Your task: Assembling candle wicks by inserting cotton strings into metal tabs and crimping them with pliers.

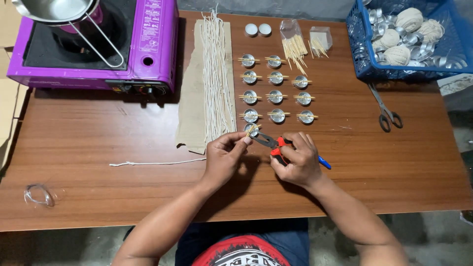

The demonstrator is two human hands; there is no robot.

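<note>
A single head-worn camera looks steeply down from close above at the brown surface [98, 148], facing away from the person's body.

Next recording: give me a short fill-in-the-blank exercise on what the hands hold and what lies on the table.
1. The right hand holds pliers with ____ handles.
2. The left hand pinches a small wooden stick over a metal ____.
3. The scissors lie just below the ____ basket.
4. The cut white strings lie on a cloth beside a ____ portable stove.

Missing words: red; cup; blue; purple
</note>
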